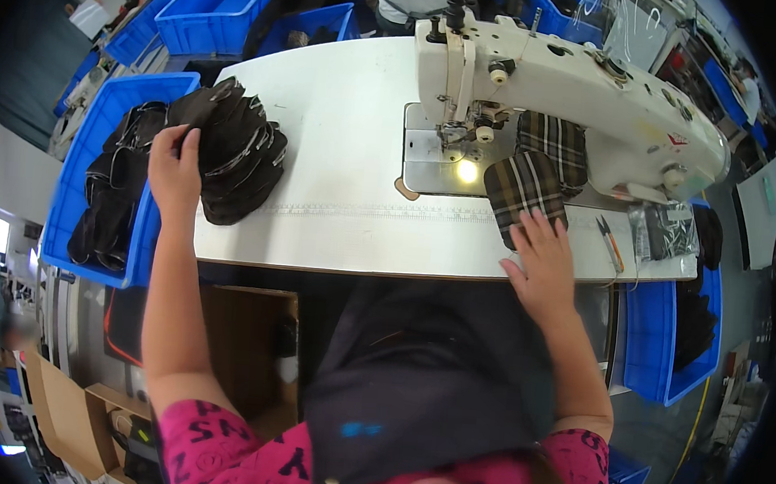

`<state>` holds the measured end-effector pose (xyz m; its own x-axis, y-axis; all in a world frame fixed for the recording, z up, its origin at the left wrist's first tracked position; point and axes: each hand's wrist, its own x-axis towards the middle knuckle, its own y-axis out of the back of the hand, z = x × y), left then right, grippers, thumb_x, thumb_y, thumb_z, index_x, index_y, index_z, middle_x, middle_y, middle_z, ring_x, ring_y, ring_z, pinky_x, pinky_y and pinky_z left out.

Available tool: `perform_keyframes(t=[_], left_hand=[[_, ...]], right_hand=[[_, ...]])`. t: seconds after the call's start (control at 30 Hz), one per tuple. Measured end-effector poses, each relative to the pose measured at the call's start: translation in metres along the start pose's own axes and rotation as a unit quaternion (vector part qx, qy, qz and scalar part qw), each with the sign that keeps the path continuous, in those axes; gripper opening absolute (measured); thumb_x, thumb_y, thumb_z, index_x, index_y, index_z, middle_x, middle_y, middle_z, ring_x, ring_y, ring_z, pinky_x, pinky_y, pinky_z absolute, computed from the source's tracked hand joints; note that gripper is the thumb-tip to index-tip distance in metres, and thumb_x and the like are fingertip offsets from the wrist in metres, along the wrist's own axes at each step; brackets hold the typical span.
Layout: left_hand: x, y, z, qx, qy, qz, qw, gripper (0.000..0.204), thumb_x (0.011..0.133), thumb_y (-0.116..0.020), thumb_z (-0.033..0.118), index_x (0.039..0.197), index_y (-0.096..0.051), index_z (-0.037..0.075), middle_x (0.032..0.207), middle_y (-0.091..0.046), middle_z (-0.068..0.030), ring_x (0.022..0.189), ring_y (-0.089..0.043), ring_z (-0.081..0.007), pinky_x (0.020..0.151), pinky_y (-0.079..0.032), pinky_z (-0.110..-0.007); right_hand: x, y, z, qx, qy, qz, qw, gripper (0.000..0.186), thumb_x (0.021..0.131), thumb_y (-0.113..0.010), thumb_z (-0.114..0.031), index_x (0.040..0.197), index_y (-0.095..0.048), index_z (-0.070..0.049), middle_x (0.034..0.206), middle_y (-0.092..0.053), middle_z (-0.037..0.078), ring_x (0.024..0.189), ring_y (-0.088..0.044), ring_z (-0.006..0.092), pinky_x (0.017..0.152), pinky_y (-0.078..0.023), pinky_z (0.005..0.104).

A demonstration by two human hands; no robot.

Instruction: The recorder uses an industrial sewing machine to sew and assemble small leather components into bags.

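Note:
My left hand (175, 173) reaches to the left edge of the white table (342, 131) and grips the top piece of a stack of dark fabric pieces (241, 155). My right hand (542, 257) lies flat, fingers spread, on the near end of a brown plaid fabric piece (537, 176). That plaid piece runs under the arm of the white sewing machine (579, 84), to the right of the needle, where a small lamp glows on the metal plate (430, 159).
A blue bin (100, 114) with more dark pieces hangs off the table's left side. Small snips (611, 240) and a clear packet (668, 227) lie right of my right hand. Another blue bin (660, 342) sits lower right. More blue bins and a person stand beyond the table.

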<state>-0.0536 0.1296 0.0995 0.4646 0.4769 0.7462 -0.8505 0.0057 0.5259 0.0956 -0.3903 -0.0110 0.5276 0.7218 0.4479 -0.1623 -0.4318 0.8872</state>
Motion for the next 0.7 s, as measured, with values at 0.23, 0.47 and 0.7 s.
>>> perform_keyframes(t=[0.23,0.47,0.7], left_hand=[[0.005,0.024,0.033,-0.153,-0.009,0.182,0.971,0.015,0.100,-0.072,0.010,0.108,-0.065,-0.001,0.104,-0.067,-0.0073,0.093,-0.063,-0.0139,0.083,-0.052,-0.027],[-0.109,-0.002,0.098,-0.047,-0.193,-0.041,0.979,0.031,0.076,-0.081,-0.003,0.103,-0.071,0.008,0.096,-0.067,-0.0106,0.088,-0.064,-0.0301,0.078,-0.051,-0.041],[-0.165,-0.028,0.109,-0.082,-0.161,-0.324,0.929,0.031,0.079,-0.086,0.027,0.098,-0.070,0.008,0.098,-0.067,-0.0077,0.089,-0.065,-0.0302,0.076,-0.054,-0.040]], right_hand=[[0.019,-0.022,-0.057,0.076,0.073,-0.048,0.993,0.063,0.089,-0.075,-0.040,0.136,-0.061,-0.001,0.146,-0.057,0.015,0.141,-0.049,0.0327,0.120,-0.033,0.0537],[0.049,-0.037,-0.094,0.108,0.124,-0.064,0.984,0.066,0.092,-0.072,-0.044,0.140,-0.058,-0.001,0.149,-0.054,0.016,0.144,-0.045,0.0325,0.120,-0.034,0.0507],[0.055,-0.040,-0.092,0.118,0.131,-0.066,0.982,0.063,0.094,-0.069,-0.042,0.140,-0.058,0.000,0.149,-0.054,0.016,0.144,-0.044,0.0325,0.120,-0.034,0.0503]])
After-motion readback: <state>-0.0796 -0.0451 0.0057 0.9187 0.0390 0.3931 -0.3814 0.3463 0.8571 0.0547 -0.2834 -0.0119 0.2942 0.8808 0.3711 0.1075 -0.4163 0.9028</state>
